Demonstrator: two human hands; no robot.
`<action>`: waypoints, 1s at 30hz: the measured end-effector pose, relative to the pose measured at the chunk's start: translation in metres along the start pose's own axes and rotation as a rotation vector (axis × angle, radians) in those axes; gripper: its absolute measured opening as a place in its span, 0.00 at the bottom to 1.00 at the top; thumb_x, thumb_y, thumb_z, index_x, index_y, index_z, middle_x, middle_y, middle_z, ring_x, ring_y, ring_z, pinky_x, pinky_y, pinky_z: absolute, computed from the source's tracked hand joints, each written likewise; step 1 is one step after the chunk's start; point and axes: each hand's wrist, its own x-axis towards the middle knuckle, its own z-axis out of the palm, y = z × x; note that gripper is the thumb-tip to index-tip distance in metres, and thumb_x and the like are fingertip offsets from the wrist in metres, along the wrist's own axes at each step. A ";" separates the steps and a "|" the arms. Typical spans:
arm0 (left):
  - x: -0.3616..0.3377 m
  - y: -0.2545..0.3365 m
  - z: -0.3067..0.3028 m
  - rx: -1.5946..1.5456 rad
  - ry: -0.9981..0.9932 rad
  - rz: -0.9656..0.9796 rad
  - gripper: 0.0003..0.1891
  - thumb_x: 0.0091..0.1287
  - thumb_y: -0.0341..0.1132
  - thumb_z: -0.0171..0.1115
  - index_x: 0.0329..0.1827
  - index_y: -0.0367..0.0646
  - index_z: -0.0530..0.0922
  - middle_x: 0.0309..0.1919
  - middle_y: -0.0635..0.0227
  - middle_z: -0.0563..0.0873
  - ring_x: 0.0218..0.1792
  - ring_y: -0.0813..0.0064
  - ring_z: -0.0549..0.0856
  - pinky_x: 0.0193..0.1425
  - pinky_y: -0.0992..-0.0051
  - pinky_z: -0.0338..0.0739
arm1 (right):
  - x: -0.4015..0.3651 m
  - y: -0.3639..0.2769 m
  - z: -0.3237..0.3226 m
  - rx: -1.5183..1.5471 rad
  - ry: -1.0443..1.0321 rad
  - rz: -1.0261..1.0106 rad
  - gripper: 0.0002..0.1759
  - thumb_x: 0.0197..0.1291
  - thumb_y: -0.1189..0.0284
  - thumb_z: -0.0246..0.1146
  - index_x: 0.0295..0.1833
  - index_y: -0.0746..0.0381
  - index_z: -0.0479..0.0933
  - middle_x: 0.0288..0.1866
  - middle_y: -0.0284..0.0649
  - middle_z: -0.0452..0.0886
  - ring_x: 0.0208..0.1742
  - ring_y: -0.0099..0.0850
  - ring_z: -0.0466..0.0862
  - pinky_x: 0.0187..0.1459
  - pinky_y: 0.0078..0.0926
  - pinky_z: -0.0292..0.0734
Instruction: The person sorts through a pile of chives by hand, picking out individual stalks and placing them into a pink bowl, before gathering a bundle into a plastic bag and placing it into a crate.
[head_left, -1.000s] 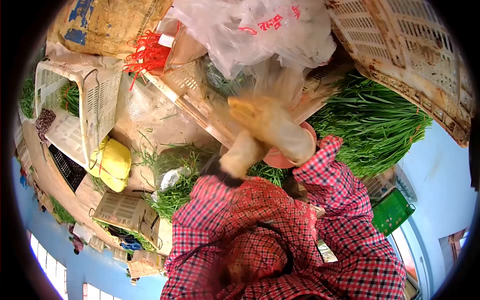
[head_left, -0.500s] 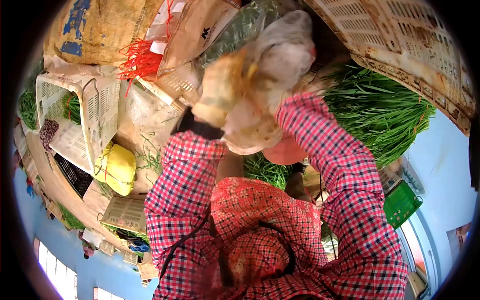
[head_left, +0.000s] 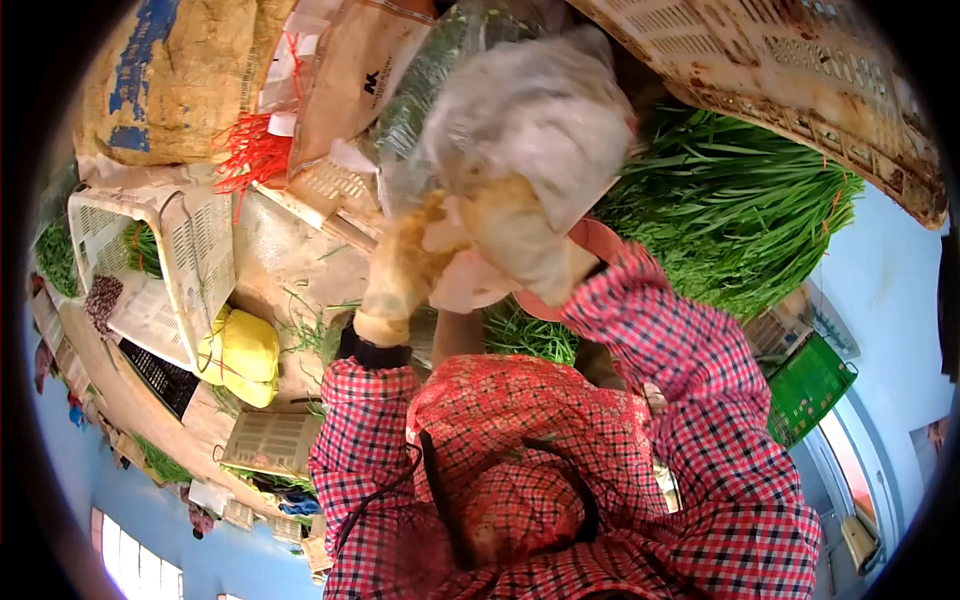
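A crumpled, see-through plastic bag (head_left: pixel 540 110) is puffed out in front of me, in the upper middle of the head view. My left hand (head_left: pixel 405 260), in a stained pale glove with a dark cuff, is closed at the bag's near left edge. Against its near side, my gloved right hand (head_left: pixel 515 225) has its fingers curled into the plastic. Blur hides the exact fingertips. Beneath the hands shows a reddish round thing (head_left: pixel 595 240), partly covered. Long green leafy stalks (head_left: pixel 740 190) lie to the right of the bag.
A rusty-stained crate (head_left: pixel 780 60) looms at the upper right. Red ties (head_left: pixel 255 155) hang beside a printed sack (head_left: pixel 350 80). On the left are a tipped white crate (head_left: pixel 205 240) and a yellow bundle (head_left: pixel 240 355). A green basket (head_left: pixel 810 390) stands at right.
The plastic bag has spread wider and come lower. My hands have shifted from a blurred bunch to separate places along its near edge, with the right one moving down and left.
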 end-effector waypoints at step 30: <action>-0.059 0.000 -0.076 0.213 0.551 0.028 0.15 0.69 0.36 0.54 0.50 0.31 0.79 0.41 0.63 0.84 0.46 0.73 0.81 0.46 0.75 0.78 | 0.019 0.142 0.072 0.580 0.329 1.061 0.17 0.56 0.72 0.57 0.53 0.60 0.74 0.49 0.44 0.79 0.49 0.39 0.78 0.51 0.38 0.72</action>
